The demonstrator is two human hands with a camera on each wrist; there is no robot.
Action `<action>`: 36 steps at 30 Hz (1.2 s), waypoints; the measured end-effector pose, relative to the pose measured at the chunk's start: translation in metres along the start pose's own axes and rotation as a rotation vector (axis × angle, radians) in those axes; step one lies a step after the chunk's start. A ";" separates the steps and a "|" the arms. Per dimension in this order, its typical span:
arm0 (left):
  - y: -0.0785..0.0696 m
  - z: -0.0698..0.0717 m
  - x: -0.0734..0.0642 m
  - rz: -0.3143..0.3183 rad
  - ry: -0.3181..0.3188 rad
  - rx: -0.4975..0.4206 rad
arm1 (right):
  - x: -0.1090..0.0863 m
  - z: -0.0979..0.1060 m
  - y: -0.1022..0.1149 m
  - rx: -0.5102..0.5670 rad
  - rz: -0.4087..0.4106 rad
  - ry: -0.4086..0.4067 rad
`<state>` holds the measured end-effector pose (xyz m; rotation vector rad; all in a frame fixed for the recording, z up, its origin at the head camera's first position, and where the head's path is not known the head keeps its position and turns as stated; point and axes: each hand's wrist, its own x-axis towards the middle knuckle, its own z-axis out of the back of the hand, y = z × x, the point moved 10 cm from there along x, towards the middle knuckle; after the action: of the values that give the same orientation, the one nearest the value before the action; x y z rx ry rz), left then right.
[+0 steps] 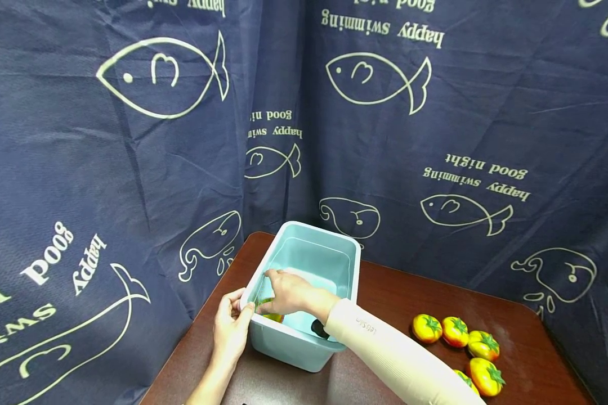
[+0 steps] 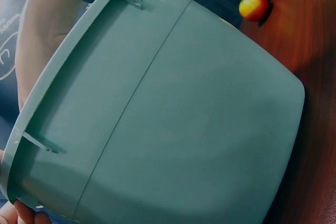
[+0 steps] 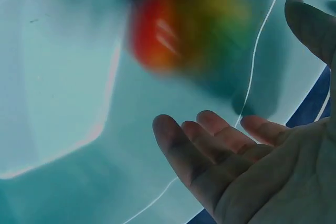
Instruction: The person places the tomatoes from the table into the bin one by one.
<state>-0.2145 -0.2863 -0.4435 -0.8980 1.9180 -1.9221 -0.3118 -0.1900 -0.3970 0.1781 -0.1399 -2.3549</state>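
A light blue plastic bin (image 1: 304,351) stands tilted on the table, its opening facing up. My left hand (image 1: 231,326) grips the rim at the near left corner, thumb on top; in the left wrist view its fingertips (image 2: 25,213) show under the rim beside the bin's wall (image 2: 199,103). Inside the bin is my right hand (image 1: 291,292), its fingers spread. A red, yellow and green toy tomato (image 3: 184,24), blurred, appears in the right wrist view, apart from the open fingers (image 3: 176,142). From the head, the right hand partly hides this tomato.
Several yellow-red tomatoes (image 1: 483,345) with green tops lie on the brown table (image 1: 385,287) to the right of the bin. A dark blue curtain (image 1: 385,140) with white fish drawings hangs behind and along the left side. A pale sleeve (image 1: 385,349) covers the right forearm.
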 end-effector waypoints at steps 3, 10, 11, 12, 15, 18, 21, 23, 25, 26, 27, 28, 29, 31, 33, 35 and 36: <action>0.000 -0.001 0.000 -0.001 0.004 -0.014 | -0.003 0.005 -0.003 0.013 0.005 0.013; -0.003 0.001 -0.001 -0.011 -0.027 -0.059 | -0.032 0.060 -0.025 0.129 0.038 -0.055; -0.004 0.002 -0.001 -0.014 -0.038 -0.064 | -0.037 0.069 -0.032 0.143 0.031 -0.071; -0.004 0.002 -0.001 -0.015 -0.048 -0.069 | -0.043 0.077 -0.041 0.149 0.022 -0.090; -0.004 0.001 -0.002 -0.019 -0.068 -0.088 | -0.062 0.097 -0.072 0.171 -0.023 -0.138; -0.004 -0.001 -0.005 -0.035 -0.096 -0.070 | -0.085 0.113 -0.107 0.203 -0.056 -0.201; -0.004 -0.003 -0.008 -0.056 -0.123 -0.044 | -0.113 0.124 -0.141 0.252 -0.101 -0.258; -0.004 -0.003 -0.009 -0.066 -0.141 -0.045 | -0.127 0.128 -0.162 0.273 -0.134 -0.285; -0.004 -0.004 -0.010 -0.076 -0.160 -0.050 | -0.139 0.128 -0.182 0.275 -0.170 -0.299; -0.004 -0.004 -0.011 -0.081 -0.172 -0.051 | -0.144 0.127 -0.192 0.273 -0.188 -0.304; -0.005 -0.003 -0.012 -0.088 -0.187 -0.045 | -0.148 0.125 -0.201 0.267 -0.205 -0.306; -0.006 -0.003 -0.013 -0.098 -0.204 -0.031 | -0.151 0.123 -0.210 0.257 -0.225 -0.309; -0.006 -0.002 -0.014 -0.112 -0.221 -0.016 | -0.155 0.119 -0.218 0.250 -0.244 -0.307; -0.008 -0.002 -0.017 -0.148 -0.256 0.024 | -0.161 0.111 -0.235 0.237 -0.286 -0.302; -0.012 -0.002 -0.020 -0.189 -0.287 0.041 | -0.166 0.100 -0.250 0.229 -0.323 -0.295; -0.022 -0.005 -0.024 -0.224 -0.302 0.034 | -0.173 0.090 -0.264 0.232 -0.355 -0.289; -0.027 -0.006 -0.026 -0.234 -0.306 0.027 | -0.176 0.086 -0.271 0.232 -0.371 -0.286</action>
<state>-0.1919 -0.2632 -0.4224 -1.3722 1.6669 -1.7969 -0.3890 0.1297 -0.3388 -0.0275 -0.5635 -2.7200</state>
